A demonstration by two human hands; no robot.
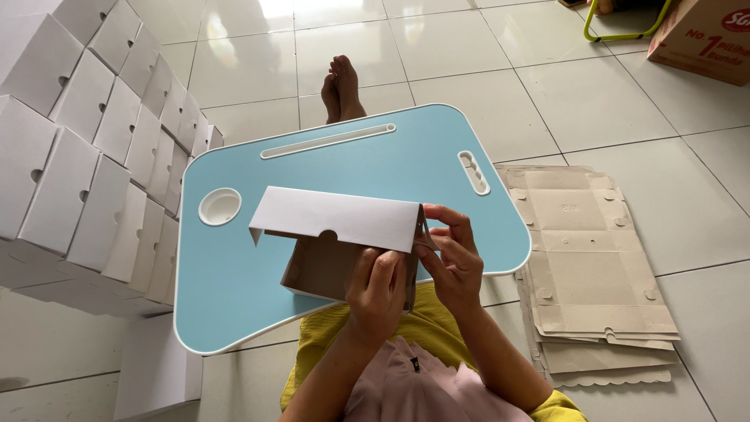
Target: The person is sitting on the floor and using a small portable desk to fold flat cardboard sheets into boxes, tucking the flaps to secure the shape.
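Note:
A half-folded cardboard box (332, 223), white outside and brown inside, rests on a light blue lap table (234, 289) over my legs. My left hand (377, 285) grips the box's near wall from the front, fingers curled over its edge. My right hand (453, 254) pinches the right end of the white lid flap, at its corner tab. The lid stands raised and tilted toward the far side, hiding most of the box's inside.
Several finished white boxes (86, 148) are stacked in rows at the left. A pile of flat brown box blanks (590, 273) lies on the tiled floor at the right. A brown carton (703, 39) and a green frame (625, 31) sit at the top right.

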